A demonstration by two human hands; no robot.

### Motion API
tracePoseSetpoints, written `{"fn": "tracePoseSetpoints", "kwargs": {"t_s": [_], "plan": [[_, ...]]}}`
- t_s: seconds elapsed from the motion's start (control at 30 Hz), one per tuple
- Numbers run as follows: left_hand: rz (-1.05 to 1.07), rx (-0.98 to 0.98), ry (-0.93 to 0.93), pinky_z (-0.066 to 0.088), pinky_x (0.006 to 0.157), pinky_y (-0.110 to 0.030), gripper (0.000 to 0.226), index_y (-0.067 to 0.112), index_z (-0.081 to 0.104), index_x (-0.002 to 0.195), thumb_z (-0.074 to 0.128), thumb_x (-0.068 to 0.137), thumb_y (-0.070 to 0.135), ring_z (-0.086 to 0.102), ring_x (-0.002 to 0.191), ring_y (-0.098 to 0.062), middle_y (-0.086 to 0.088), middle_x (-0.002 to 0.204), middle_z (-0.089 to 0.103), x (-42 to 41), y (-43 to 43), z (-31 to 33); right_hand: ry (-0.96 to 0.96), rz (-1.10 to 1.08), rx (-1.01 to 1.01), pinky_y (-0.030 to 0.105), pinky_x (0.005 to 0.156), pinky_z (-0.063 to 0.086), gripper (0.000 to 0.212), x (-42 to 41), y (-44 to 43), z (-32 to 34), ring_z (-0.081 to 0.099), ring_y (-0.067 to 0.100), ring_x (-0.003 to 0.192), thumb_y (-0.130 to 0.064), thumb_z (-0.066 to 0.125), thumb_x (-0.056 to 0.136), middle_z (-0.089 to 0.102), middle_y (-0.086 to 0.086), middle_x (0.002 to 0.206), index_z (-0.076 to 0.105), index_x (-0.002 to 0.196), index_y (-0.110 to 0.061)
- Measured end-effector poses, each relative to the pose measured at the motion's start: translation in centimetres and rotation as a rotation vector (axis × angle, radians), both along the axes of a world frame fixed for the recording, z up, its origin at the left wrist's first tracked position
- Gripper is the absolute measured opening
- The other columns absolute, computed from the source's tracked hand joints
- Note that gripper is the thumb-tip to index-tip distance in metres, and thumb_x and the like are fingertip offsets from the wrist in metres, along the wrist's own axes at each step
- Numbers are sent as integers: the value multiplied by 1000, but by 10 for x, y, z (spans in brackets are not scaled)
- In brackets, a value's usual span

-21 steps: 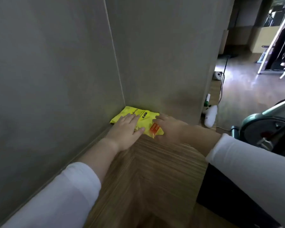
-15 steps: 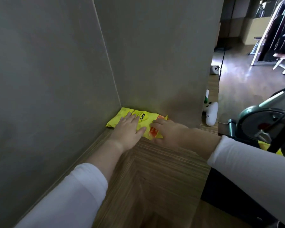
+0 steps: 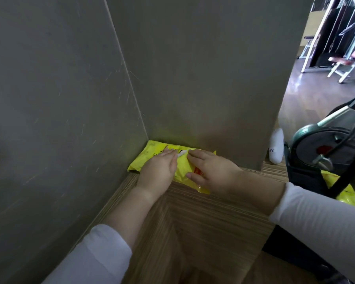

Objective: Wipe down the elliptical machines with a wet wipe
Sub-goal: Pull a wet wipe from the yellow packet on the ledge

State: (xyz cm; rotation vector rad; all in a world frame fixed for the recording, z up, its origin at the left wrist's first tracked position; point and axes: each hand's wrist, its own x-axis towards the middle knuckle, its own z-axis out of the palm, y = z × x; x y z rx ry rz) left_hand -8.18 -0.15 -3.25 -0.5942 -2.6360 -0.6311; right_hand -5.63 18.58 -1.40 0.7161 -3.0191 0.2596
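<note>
A yellow wet wipe pack [image 3: 182, 171] lies at the centre of the frame on a wooden surface [image 3: 193, 222], pushed into the corner where two grey walls [image 3: 193, 78] meet. The left hand [image 3: 158, 171] lies flat on the pack's left half, fingers straight, pressing it down. The right hand [image 3: 213, 173] rests on the right half, relaxed and spread, gripping nothing; its forefinger reaches a small white wipe [image 3: 181, 155] that pokes out of the pack's top between the two hands. At the right edge of the frame stands an elliptical machine [image 3: 320, 148], well apart from the pack.

The pack looks soft, light and crinkly, with a slick film that would likely slide if pulled. The wipe is probably limp, damp and easily torn. It is best pinched at its exposed tip while the other hand pins the pack.
</note>
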Motion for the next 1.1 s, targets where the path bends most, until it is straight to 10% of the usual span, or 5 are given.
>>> {"fn": "tracePoseSetpoints", "kwargs": {"t_s": [0.17, 0.53, 0.9, 1.1], "plan": [[109, 324, 26, 22, 52, -20, 42, 31, 36, 62, 45, 100, 15, 46, 56, -4, 13, 56, 41, 2, -6, 5, 70, -49, 43, 35, 99, 40, 55, -14, -15, 5, 40, 20, 127, -56, 32, 97, 45, -2, 140, 43, 140, -23], [118, 470, 54, 21, 48, -17, 42, 22, 25, 63, 45, 97, 8, 27, 52, -8, 10, 54, 26, 6, -21, 1, 179, -158, -77, 28, 63, 41, 29, -54, -52, 9, 53, 19, 91, -41, 48, 95, 59, -4, 92, 71, 88, -24], [131, 511, 35, 20, 48, -18, 40, 20, 28, 62, 44, 98, 9, 27, 52, -8, 9, 53, 32, 1, -26, 0, 165, -258, -116, 33, 56, 29, 12, -60, -60, 19, 63, 34, 78, -18, 40, 98, 65, 9, 86, 45, 104, -7], [132, 561, 38, 23, 48, -15, 47, 31, 27, 61, 44, 99, 9, 32, 51, -6, 14, 54, 41, 2, -22, 2, 149, -275, -575, 39, 48, 33, 11, -55, -46, 20, 49, 25, 51, -20, 34, 101, 51, 5, 60, 37, 96, -11]]}}
